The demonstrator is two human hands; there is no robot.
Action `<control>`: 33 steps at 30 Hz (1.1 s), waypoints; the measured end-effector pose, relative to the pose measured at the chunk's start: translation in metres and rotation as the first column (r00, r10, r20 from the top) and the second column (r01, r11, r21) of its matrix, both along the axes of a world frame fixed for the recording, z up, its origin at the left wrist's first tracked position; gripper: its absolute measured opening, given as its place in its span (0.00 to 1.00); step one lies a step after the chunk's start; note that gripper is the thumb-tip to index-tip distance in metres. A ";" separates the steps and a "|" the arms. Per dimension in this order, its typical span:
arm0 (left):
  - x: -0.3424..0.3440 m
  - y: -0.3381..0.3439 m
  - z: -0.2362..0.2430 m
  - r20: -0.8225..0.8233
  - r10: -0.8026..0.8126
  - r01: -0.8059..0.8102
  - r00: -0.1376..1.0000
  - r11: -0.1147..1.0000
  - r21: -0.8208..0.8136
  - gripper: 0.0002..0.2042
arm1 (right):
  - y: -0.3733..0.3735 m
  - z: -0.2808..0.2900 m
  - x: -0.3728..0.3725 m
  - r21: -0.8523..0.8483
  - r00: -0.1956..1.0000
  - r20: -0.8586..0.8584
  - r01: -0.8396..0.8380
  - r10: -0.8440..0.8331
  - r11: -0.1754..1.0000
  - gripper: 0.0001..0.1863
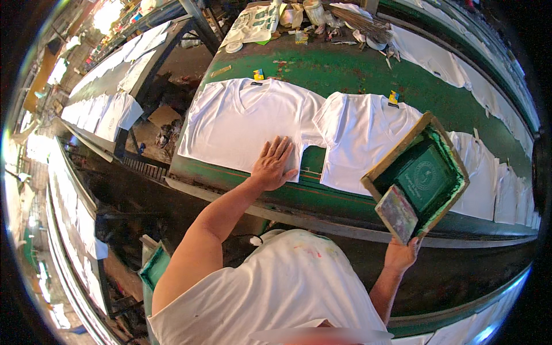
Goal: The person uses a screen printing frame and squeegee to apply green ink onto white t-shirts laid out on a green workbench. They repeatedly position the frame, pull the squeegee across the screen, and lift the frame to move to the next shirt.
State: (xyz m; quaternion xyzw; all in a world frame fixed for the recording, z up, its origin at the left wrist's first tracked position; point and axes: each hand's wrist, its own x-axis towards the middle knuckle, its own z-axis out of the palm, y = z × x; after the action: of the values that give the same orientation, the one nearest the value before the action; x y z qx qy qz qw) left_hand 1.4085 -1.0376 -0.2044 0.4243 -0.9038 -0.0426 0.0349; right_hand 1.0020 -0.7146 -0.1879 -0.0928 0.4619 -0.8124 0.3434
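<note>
My left hand (273, 164) lies flat, fingers spread, on the lower right part of a white V-neck T-shirt (230, 123) spread on the green table (330, 75). My right hand (402, 256) grips the near corner of a wooden-framed printing screen (428, 172), held tilted above the table edge. Green ink coats its inner sides, and a pale round design shows in the mesh. A flat, paint-stained squeegee (398, 211) rests in the screen near my right hand; whether my fingers also touch it is hidden. Behind the screen lies a second white T-shirt (359, 135), partly covered.
More white shirts (477, 172) continue along the table to the right, with another row (434, 60) at the far edge. Jars, rags and a brush-like bundle (365, 23) clutter the far end. Another green-inked screen (154, 265) stands at my left. Shirt-covered tables (106, 112) stand farther left.
</note>
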 end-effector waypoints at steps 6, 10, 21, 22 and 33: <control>0.002 0.001 -0.005 -0.054 -0.003 0.003 0.999 1.000 0.005 0.44 | -0.011 0.021 0.043 -0.070 0.988 0.010 -0.155 0.157 0.985 0.48; 0.008 -0.005 -0.006 -0.197 -0.018 0.031 0.980 0.997 0.065 0.42 | -0.036 0.037 0.087 -0.106 0.976 -0.009 -0.216 0.216 0.971 0.50; 0.078 0.003 0.067 -0.798 0.575 0.317 0.182 0.734 0.601 0.23 | -0.131 0.043 0.229 -0.127 0.858 0.144 -0.479 0.494 0.869 0.49; 0.087 -0.001 0.069 -0.819 0.539 0.238 0.194 0.785 0.573 0.24 | -0.140 0.040 0.242 -0.122 0.853 0.134 -0.491 0.504 0.863 0.46; 0.147 -0.028 0.031 -0.838 0.459 0.048 0.294 0.869 0.493 0.34 | -0.201 0.007 0.289 0.371 0.816 -0.334 -0.346 0.471 0.862 0.36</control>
State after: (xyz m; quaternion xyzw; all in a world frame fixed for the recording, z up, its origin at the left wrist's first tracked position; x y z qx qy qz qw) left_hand 1.5555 -1.0655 -0.1735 0.4312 -0.6138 -0.4720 0.4631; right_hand 1.2914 -0.9158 -0.1809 -0.3086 0.6078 -0.6023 0.4154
